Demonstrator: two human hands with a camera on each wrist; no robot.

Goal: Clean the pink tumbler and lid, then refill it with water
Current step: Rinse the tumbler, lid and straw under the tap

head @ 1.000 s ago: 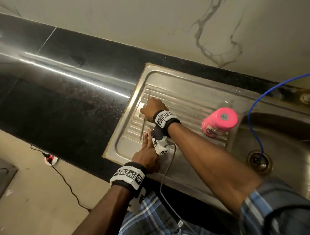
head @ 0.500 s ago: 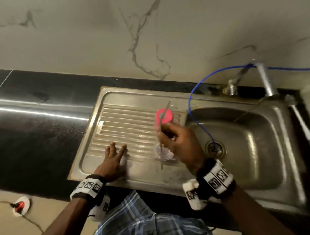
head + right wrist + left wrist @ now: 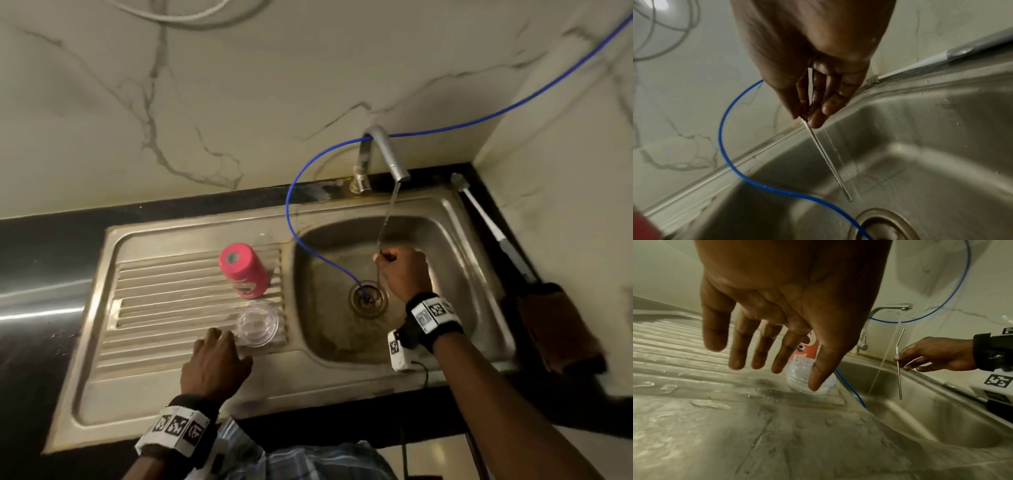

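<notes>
Rinsing a metal straw point(image 3: 899, 369) under the tap point(image 3: 388, 152), w/ water running into the sink basin point(image 3: 462, 274). Right hand point(image 3: 404, 274) pinching the straw near its bend betw. thumb and fingertips, long end hanging down toward the drain point(image 3: 368, 299), stream falling just beside it per the left wrist view. Left hand point(image 3: 214, 365) spread wide, fingers relaxed, holding nothing, hovering over the drainboard point(image 3: 154, 301) just beside the clear lid point(image 3: 257, 322); can't tell whether fingertips touch it. Pink tumbler point(image 3: 243, 270) standing upside down on the drainboard ribs, near the basin edge, lid lying just in front of it; both apart from either hand. Judging by this, tumbler and lid look washed and draining, refill not yet done. Risks: wet pinch on a thin smooth straw could slip, dropping it toward the drain. Blue hose point(image 3: 308, 240) looping from the tap area down into the drain, so could snag the straw or hand. Left hand reaching w/o looking could knock the light lid off the ribs into the basin, or nudge the inverted tumbler, which sits on uneven ridges and prob. tips easily. Splash from the stream hitting the straw likely to wet the wrist gear.
</notes>
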